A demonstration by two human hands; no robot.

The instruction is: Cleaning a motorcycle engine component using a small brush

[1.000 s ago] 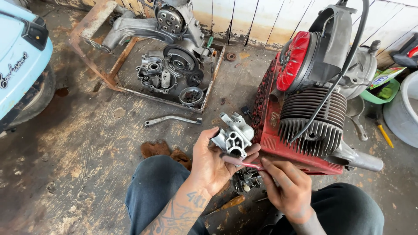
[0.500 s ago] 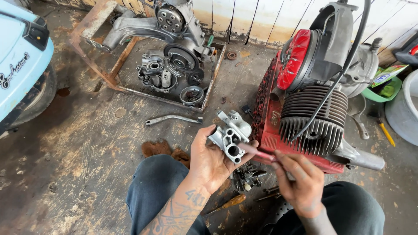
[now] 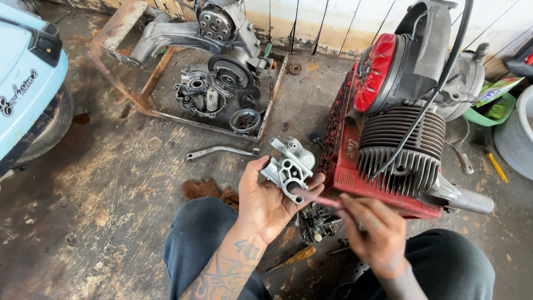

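Observation:
My left hand (image 3: 265, 203) grips a small silver carburettor body (image 3: 288, 166), held up above my knees. My right hand (image 3: 373, 233) holds a thin pink-red stick-like tool (image 3: 313, 198); its tip touches the lower opening of the carburettor body. More small dark metal parts (image 3: 316, 222) lie on the floor between my knees, partly hidden by both hands. A screwdriver with an orange handle (image 3: 297, 257) lies by my left leg.
A finned engine with a red fan cover (image 3: 400, 122) sits on a red stand at right. An opened engine case (image 3: 222, 89) rests in a rusty metal frame (image 3: 119, 28) at the back. A bent metal lever (image 3: 219, 151), brown rag (image 3: 208, 190), light-blue scooter body (image 3: 28, 78), green tub (image 3: 491, 108).
My left hand has raised and turned the carburettor body slightly. My right hand has drawn back to the right, and the pink tool now reaches the part's lower opening.

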